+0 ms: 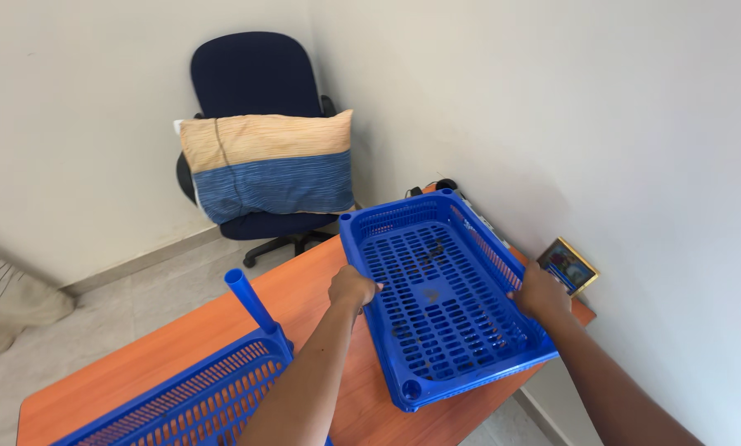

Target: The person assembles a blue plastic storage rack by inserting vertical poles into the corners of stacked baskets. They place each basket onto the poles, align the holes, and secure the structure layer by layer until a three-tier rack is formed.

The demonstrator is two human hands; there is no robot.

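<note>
I have both hands gripping one blue slotted tray (440, 301) over the orange desk (172, 347): left hand (351, 288) on its near-left rim, right hand (540, 294) on the right rim. A second tray (197, 396) with one upright post (252, 303) sits apart; stacking looks unfinished.

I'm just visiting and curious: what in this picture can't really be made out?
Head view only:
- Second blue slotted plastic tray with upright blue tube: cut off by the bottom edge and partly hidden by the left forearm.
- Small gold-framed picture: too small to tell what it shows.
- Dark items behind the held blue perforated plastic tray: mostly hidden by its rim.
- Fingertips of left hand and right hand: curled over the tray's sides.
</note>
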